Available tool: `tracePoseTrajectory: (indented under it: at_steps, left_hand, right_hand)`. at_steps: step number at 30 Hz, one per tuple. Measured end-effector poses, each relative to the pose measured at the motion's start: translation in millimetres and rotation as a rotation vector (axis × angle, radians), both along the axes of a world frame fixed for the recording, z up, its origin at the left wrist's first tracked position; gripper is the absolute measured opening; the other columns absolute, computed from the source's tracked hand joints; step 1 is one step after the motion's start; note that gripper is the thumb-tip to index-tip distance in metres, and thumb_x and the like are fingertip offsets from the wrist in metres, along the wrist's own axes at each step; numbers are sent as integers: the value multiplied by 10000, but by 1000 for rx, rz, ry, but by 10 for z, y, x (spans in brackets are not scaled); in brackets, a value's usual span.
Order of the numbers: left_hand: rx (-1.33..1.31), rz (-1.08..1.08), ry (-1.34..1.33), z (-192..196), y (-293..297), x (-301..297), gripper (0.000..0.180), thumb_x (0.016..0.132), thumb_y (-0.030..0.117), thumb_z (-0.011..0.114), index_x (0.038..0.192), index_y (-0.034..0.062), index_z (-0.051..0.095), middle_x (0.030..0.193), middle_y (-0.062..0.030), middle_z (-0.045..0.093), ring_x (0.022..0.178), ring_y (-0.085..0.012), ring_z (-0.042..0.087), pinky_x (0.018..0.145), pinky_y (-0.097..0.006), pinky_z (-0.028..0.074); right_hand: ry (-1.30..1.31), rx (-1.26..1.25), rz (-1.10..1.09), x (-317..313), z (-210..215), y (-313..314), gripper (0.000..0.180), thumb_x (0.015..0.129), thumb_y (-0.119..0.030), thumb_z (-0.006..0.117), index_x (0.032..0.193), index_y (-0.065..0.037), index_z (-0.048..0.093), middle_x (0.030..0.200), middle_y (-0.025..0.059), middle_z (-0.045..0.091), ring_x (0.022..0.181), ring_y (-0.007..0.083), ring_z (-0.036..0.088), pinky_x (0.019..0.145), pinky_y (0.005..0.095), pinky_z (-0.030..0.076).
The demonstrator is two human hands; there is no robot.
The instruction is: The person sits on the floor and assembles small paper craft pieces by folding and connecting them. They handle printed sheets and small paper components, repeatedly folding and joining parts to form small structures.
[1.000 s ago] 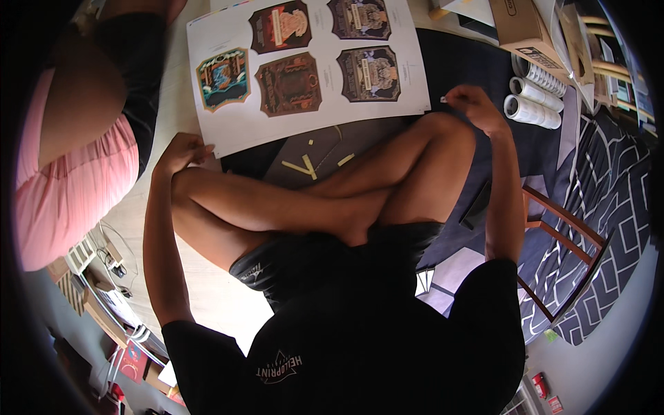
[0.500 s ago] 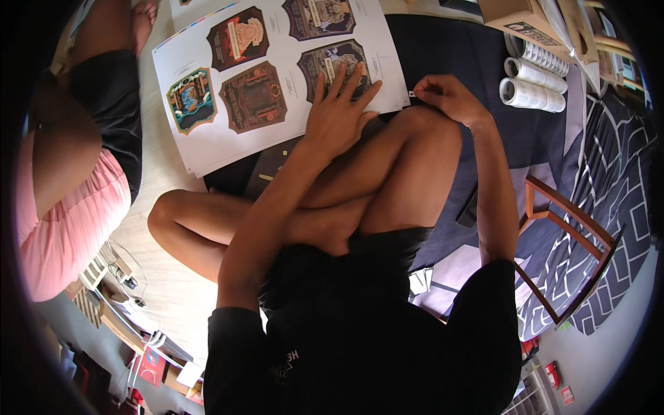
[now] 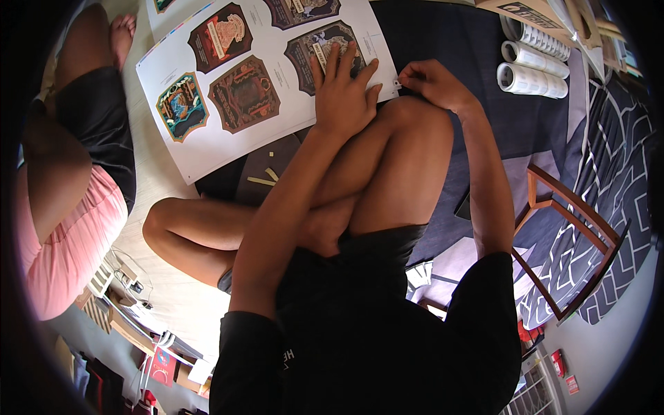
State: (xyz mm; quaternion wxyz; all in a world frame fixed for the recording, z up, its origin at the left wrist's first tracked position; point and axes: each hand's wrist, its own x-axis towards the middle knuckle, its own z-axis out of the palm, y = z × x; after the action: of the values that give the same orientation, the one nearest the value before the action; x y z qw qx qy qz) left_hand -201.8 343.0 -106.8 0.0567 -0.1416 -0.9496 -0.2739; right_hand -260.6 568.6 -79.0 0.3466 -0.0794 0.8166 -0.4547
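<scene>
A large white printed sheet [image 3: 200, 155] with several ornate, dark-framed labels spreads out in front of my crossed legs. My left hand [image 3: 342, 90] lies on it with fingers spread, partly covering the dark label [image 3: 301, 59] near its right side. Just off the sheet's right corner is my right hand [image 3: 436, 83], its thumb and fingertips closed together. A tiny white piece [image 3: 398, 82] shows at those fingertips, beside the sheet's edge. I cannot tell whether it is a loose bit or part of the corner.
White paper rolls [image 3: 529, 79] lie to the right, below a cardboard box [image 3: 522, 12]. A wooden frame [image 3: 574, 221] leans farther right, near patterned fabric [image 3: 609, 263]. Pale strips [image 3: 263, 180] lie by my left forearm. Another person's leg [image 3: 83, 138] is at the left.
The sheet and surroundings sit slightly farther left and higher in the picture. My left hand stays spread on the sheet; my right fingertips stay closed by the corner, a little nearer the sheet.
</scene>
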Motion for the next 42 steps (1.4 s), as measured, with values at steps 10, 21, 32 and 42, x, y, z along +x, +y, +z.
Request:
tracePoseTrajectory:
  at_steps: [10,21,32,42]
  left_hand:
    - [16,91,4,-38,129,-22,404,873,393,673,1213,175,687,1469,-178,420,1428,-421,279,1141,-692,112]
    - [88,152,18,-9,232,-31,456,767,405,768,1137,149,696,1445,-192,431,1420,-427,290,1138,-702,93]
    - [69,189,-14,44,281,-60,559,707,385,803,1198,170,648,1400,-174,390,1415,-413,256,1144,-694,76]
    - [92,216,-67,63,328,-102,615,669,374,831,1223,211,621,1382,-152,357,1407,-380,220,1150,-660,44]
  right_hand:
    - [60,94,61,-16,59,-59,169,901,-136,656,942,14,723,872,120,729,816,180,666,756,320,512]
    - [115,217,91,-32,149,-106,179,837,-76,611,937,14,729,931,167,736,904,271,706,841,354,534]
    - [137,263,111,-35,158,-136,196,819,-75,603,936,27,723,936,188,731,920,310,705,847,380,535]
    - [421,303,-120,102,85,-72,155,825,-64,610,914,13,712,940,200,716,916,358,693,821,405,543]
